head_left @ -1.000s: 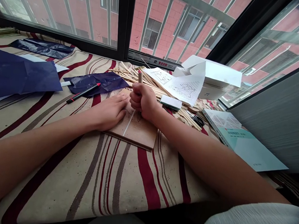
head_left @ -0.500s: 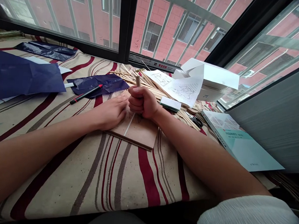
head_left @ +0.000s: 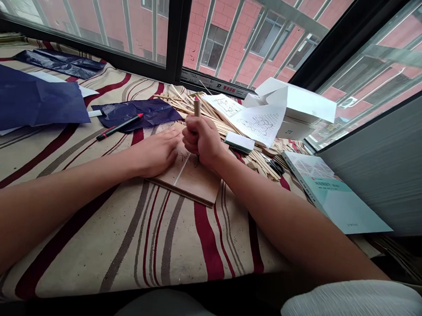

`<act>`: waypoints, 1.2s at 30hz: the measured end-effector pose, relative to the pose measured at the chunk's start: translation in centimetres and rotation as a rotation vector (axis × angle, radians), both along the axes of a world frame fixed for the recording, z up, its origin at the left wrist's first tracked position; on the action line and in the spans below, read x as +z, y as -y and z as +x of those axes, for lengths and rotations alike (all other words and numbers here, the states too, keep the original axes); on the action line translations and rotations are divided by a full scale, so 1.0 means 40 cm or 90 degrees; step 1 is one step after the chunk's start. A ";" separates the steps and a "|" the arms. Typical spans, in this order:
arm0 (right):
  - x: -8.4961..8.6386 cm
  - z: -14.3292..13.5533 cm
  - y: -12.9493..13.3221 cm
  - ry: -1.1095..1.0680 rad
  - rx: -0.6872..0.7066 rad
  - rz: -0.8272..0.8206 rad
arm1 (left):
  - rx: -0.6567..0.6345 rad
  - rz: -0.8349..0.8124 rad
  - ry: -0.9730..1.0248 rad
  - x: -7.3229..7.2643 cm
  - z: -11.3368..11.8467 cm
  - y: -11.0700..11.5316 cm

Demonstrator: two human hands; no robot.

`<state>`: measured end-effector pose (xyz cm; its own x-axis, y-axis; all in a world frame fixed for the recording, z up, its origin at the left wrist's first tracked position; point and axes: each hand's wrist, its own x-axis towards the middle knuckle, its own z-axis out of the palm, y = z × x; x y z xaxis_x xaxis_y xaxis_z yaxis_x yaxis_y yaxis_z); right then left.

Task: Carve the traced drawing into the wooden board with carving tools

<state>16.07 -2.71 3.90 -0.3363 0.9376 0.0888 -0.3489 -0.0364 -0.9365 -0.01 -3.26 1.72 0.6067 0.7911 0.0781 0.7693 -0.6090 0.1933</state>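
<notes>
My right hand (head_left: 202, 137) is wrapped round an upright tool with a pale wooden handle (head_left: 197, 108); its lower end is hidden by the fist. Beneath it lies a thin wooden board (head_left: 199, 183) with dark drawn lines and a pale stripe down it. My left hand (head_left: 158, 151) lies flat on the board's left part, palm down, its fingertips close to the right fist. The board rests on a striped cloth (head_left: 180, 265).
Left of the hands are a black and red pen (head_left: 119, 127) and dark blue sheets (head_left: 139, 111). Behind are thin wooden sticks (head_left: 263, 166), a drawing sheet (head_left: 258, 125), a green-and-white block (head_left: 239, 142) and a white box (head_left: 305, 106). Black scissors (head_left: 276, 166) and a book (head_left: 336, 195) lie right.
The view has shifted slightly. My right fist has tilted a little, and more of the drawn lines beside it show. My left hand stays on the board.
</notes>
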 end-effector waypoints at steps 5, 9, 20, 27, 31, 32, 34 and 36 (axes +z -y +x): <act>-0.008 -0.006 -0.004 -0.045 -0.203 -0.054 | 0.053 -0.025 -0.042 0.003 0.010 0.005; -0.020 0.005 -0.018 -0.099 -0.244 -0.114 | 0.061 -0.032 -0.045 0.003 0.008 0.005; 0.003 0.028 -0.008 -0.063 -0.110 -0.031 | 0.043 -0.018 -0.045 0.002 0.001 0.006; 0.003 0.018 -0.006 -0.029 -0.068 -0.028 | 0.032 -0.015 -0.032 -0.002 -0.005 0.001; 0.010 0.023 -0.005 -0.030 -0.040 -0.039 | 0.040 -0.023 -0.029 0.000 -0.003 0.003; 0.011 0.024 -0.005 -0.029 -0.040 -0.042 | 0.039 -0.023 -0.029 0.000 -0.003 0.003; 0.010 0.026 -0.006 -0.030 -0.038 -0.048 | 0.034 -0.019 -0.028 -0.002 -0.003 0.003; 0.007 0.029 -0.009 -0.037 -0.020 -0.054 | 0.033 -0.016 -0.028 -0.004 -0.003 0.002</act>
